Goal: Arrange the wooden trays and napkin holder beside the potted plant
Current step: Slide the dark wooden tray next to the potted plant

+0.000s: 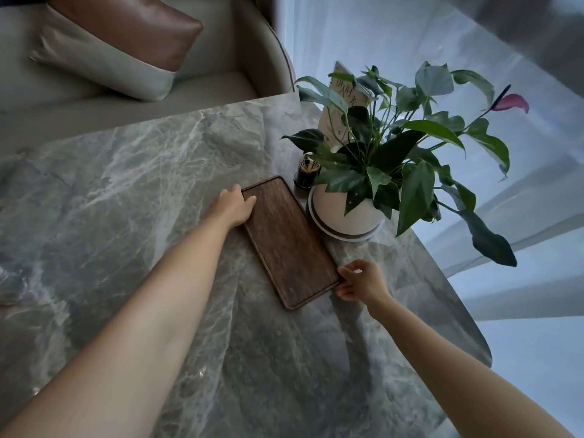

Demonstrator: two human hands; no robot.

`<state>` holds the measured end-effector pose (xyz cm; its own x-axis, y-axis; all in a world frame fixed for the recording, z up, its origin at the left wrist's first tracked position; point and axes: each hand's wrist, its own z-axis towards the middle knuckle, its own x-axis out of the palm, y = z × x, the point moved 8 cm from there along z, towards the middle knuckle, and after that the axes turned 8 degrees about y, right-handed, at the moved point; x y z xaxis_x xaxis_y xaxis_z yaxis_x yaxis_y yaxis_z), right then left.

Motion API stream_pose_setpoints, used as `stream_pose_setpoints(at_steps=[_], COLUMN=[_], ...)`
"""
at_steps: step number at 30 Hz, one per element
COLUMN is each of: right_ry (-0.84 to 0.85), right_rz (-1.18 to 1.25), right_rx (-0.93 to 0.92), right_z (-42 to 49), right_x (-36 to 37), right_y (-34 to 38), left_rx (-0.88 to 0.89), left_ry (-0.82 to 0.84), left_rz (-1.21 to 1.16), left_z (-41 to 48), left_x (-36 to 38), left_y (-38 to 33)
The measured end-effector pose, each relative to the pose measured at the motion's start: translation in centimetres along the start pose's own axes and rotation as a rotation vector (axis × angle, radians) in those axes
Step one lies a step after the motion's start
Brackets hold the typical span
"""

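Observation:
A dark wooden tray (289,241) lies flat on the grey marble table (132,184), slanted from far left to near right, just left of the potted plant (344,213) in its white pot. My left hand (235,207) rests on the tray's far left corner, fingers over its rim. My right hand (360,281) pinches the tray's near right corner. No napkin holder is visible as such; a printed card stand (343,99) rises behind the leaves.
A small dark toothpick jar (306,172) stands between the tray's far end and the pot. A sofa with a brown and grey cushion (117,49) is behind the table. The table's right edge (455,292) runs close past the plant, beside sheer curtains.

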<state>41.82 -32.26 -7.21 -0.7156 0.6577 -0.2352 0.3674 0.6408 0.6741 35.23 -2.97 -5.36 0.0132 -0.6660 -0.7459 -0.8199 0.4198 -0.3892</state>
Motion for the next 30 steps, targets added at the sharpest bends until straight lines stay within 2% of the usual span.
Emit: stream_pose_setpoints(at_steps=[15, 20, 22, 26, 30], right_ry=[0.020, 0.014, -0.024, -0.176, -0.150], right_rz=[-0.105, -0.220, -0.299, -0.614, -0.730], right_rx=[0.010, 0.002, -0.025, -0.165, -0.274], right_z=[0.9, 0.2, -0.4, -2.7, -5.3], right_x=[-0.4, -0.2, -0.2, -0.4, 2.0], right_y=[0.1, 0.8, 1.3, 4.0, 6.1], left_rx=[0.049, 0.078, 0.096, 0.136, 0.122], left_ry=[0.036, -0.033, -0.111, -0.199, -0.242], left_rz=[0.042, 0.106, 0.161, 0.299, 0.310], left_z=[1.8, 0.0, -1.8, -5.3, -9.4], left_x=[1.3, 1.1, 0.5, 0.1, -1.0], left_y=[-0.8, -0.6, -0.4, 1.5, 5.1])
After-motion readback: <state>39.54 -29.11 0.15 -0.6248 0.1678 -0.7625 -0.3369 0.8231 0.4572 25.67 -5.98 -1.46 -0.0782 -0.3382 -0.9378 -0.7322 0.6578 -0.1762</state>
